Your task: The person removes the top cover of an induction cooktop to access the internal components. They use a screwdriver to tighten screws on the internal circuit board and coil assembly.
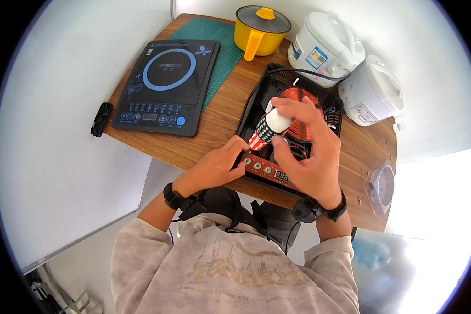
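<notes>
My right hand (316, 152) is closed around a stubby screwdriver (267, 128) with a white end and a star-and-stripe patterned handle. Its tip slants down to the front left corner of an opened induction cooker's black housing (254, 112). There the bent fingers of my left hand (214, 165) close in beside the tip; whatever is between them is hidden. Inside the housing, a copper coil (295, 94) shows partly behind my right hand. Along the near edge runs a reddish control board (258, 167) with round buttons and a small display.
The cooker's black glass top panel (159, 99) lies left, partly on a green cutting mat (221, 68). A yellow lidded pot (259, 39) and two white rice cookers (319, 49) stand behind. A black object (101, 119) sits at the left edge, a clear plastic container (382, 188) at the right.
</notes>
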Demonstrator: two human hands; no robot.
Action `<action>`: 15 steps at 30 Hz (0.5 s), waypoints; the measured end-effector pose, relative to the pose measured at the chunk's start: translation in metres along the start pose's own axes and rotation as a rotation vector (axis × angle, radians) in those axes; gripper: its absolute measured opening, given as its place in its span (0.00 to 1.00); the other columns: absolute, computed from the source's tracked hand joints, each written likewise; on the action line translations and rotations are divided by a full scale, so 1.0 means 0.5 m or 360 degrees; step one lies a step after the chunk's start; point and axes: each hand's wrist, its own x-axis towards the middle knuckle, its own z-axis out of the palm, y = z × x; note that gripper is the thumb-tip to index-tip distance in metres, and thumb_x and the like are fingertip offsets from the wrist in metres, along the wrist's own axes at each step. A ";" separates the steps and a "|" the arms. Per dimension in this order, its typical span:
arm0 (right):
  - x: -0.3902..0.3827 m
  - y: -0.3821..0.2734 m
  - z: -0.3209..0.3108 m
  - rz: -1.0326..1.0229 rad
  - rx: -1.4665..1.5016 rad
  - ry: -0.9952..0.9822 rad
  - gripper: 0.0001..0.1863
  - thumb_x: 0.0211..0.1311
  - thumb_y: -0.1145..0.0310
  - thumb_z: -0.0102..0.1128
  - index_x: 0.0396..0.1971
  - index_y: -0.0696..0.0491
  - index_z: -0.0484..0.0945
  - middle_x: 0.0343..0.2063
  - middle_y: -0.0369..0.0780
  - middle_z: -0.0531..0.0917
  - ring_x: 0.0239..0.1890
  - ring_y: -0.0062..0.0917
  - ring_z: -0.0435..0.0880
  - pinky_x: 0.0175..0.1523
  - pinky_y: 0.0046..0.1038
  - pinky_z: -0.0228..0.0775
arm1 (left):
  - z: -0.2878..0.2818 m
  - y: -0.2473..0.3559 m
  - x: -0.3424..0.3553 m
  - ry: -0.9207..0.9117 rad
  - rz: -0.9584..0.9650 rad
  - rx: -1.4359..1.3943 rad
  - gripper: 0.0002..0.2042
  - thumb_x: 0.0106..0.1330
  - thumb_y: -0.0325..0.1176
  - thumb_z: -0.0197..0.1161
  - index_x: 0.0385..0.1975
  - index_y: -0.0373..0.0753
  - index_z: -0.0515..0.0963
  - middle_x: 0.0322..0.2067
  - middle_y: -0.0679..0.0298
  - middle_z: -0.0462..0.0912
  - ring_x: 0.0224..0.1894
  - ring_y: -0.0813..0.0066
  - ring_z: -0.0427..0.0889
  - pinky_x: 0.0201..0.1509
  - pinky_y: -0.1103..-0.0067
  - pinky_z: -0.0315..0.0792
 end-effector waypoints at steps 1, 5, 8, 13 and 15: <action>0.000 -0.002 0.000 0.0009 0.0030 0.0005 0.24 0.51 0.77 0.76 0.49 0.52 0.81 0.51 0.42 0.80 0.46 0.36 0.85 0.50 0.31 0.79 | 0.000 0.000 0.000 -0.0002 -0.0004 -0.0003 0.16 0.68 0.29 0.60 0.53 0.39 0.66 0.47 0.52 0.71 0.36 0.44 0.81 0.38 0.57 0.73; -0.007 -0.009 -0.003 0.0042 0.0094 -0.0001 0.22 0.51 0.80 0.72 0.48 0.51 0.81 0.51 0.42 0.81 0.47 0.35 0.84 0.51 0.32 0.79 | 0.003 -0.003 0.001 0.0034 0.0074 -0.0002 0.17 0.68 0.29 0.60 0.53 0.39 0.66 0.47 0.52 0.71 0.36 0.44 0.80 0.38 0.58 0.72; -0.007 -0.008 -0.003 0.0017 0.0096 -0.0005 0.23 0.49 0.77 0.77 0.46 0.51 0.80 0.49 0.42 0.81 0.46 0.34 0.84 0.50 0.32 0.79 | 0.005 -0.002 0.001 0.0041 0.0056 -0.0007 0.17 0.68 0.29 0.60 0.53 0.39 0.65 0.47 0.52 0.71 0.36 0.44 0.80 0.38 0.58 0.72; 0.000 -0.006 -0.001 -0.0051 0.0016 0.0013 0.23 0.46 0.77 0.78 0.44 0.52 0.79 0.45 0.41 0.81 0.44 0.34 0.83 0.48 0.31 0.78 | 0.001 -0.001 0.002 0.0032 0.0061 -0.0017 0.17 0.67 0.29 0.60 0.54 0.39 0.66 0.47 0.52 0.71 0.36 0.44 0.80 0.38 0.57 0.72; -0.002 -0.001 0.009 -0.0068 0.0149 0.0057 0.24 0.46 0.80 0.75 0.45 0.53 0.78 0.45 0.42 0.81 0.45 0.36 0.82 0.50 0.33 0.77 | 0.003 -0.002 0.003 0.0041 0.0077 -0.0039 0.17 0.67 0.29 0.60 0.54 0.39 0.66 0.47 0.52 0.71 0.36 0.44 0.80 0.38 0.58 0.72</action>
